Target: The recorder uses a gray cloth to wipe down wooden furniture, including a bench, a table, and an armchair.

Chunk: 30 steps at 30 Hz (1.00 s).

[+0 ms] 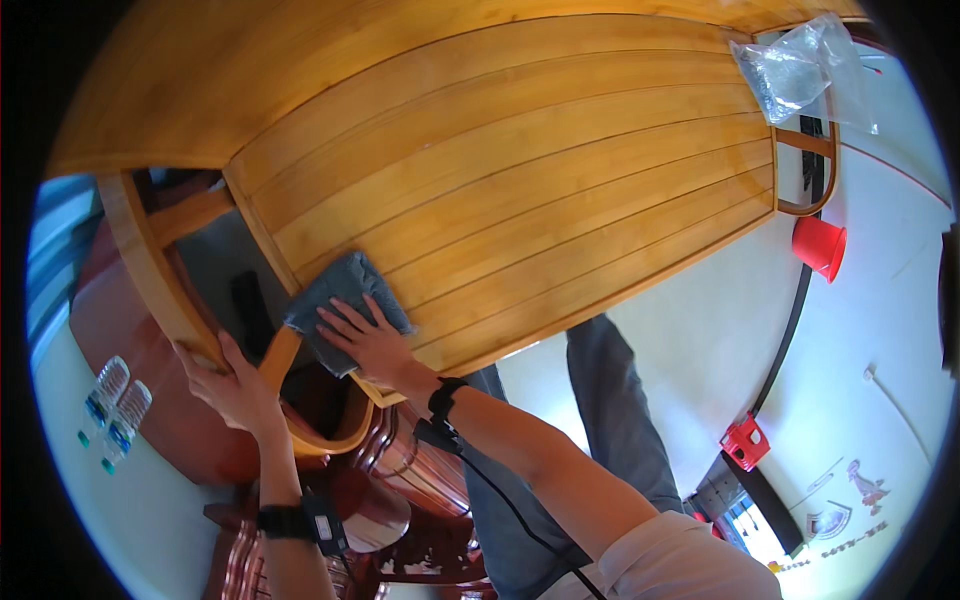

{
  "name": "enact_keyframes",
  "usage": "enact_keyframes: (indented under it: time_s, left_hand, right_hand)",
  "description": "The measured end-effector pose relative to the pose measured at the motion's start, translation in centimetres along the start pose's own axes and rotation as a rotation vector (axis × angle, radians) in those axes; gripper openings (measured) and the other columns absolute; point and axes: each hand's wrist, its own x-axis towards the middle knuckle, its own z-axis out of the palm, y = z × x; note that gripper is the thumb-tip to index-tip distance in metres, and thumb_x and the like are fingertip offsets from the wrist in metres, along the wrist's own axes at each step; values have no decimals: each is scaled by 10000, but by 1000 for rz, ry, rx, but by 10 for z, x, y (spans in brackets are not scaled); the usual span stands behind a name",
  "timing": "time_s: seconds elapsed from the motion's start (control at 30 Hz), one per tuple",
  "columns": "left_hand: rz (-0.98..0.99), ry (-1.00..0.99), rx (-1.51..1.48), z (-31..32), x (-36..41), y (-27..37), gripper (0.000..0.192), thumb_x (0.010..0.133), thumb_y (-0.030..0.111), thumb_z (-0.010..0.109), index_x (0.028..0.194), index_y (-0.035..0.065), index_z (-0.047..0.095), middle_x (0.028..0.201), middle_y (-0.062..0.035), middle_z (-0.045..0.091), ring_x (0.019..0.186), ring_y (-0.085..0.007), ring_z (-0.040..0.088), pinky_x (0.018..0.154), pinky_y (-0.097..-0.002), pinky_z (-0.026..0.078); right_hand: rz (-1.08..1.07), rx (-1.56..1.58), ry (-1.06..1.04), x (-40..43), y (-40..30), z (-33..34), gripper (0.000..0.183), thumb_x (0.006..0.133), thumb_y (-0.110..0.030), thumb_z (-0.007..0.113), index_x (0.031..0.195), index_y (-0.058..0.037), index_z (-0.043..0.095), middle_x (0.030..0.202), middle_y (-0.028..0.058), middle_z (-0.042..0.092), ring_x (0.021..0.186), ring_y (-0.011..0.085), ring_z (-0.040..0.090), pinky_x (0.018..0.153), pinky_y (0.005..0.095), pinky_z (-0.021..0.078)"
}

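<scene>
My right hand [375, 345] lies spread on a folded dark grey cloth [349, 300], pressing it on the near left corner of a slatted wooden bench seat [525, 172]. The cloth reaches over the seat's edge next to the armrest. My left hand [232, 390] grips the curved wooden armrest [161, 277] of the bench, its fingers over the outer side. Both wrists wear black straps with small devices and cables.
A clear plastic bag [795, 71] rests at the bench's far right end. A red bucket [819, 247] and a red basket [745, 441] are to the right. Two plastic bottles [112, 382] stand at the left, near a reddish-brown surface [157, 375]. Dark carved wooden furniture [420, 457] is close below.
</scene>
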Motion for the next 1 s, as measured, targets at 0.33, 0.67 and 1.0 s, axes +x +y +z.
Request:
enact_keyframes:
  time_s: [0.33, 0.67, 1.0]
  left_hand:
    - [-86, 38, 98, 10, 0, -24, 701, 951, 624, 534, 1524, 246, 393, 1311, -215, 528, 1194, -383, 574, 894, -500, 517]
    - [-59, 68, 113, 12, 16, -47, 748, 921, 691, 500, 1528, 274, 370, 1404, -224, 493, 1258, -407, 540, 983, -545, 458]
    - [-163, 13, 176, 18, 12, -24, 779, 903, 733, 462, 1537, 297, 335, 1416, -222, 472, 1272, -399, 535, 982, -563, 446]
  right_hand:
    - [154, -399, 129, -196, 260, -132, 952, 652, -247, 749, 1539, -266, 402, 1636, 36, 298, 1534, 294, 194, 1183, 600, 166]
    - [1411, -107, 613, -316, 509, -253, 833, 942, -618, 510, 1478, 11, 404, 1491, 143, 486, 1321, 349, 493, 1047, 500, 399]
    - [351, -198, 158, -139, 53, 21, 989, 707, -180, 715, 1591, -216, 273, 1688, 65, 113, 1557, 333, 28, 1176, 686, 9]
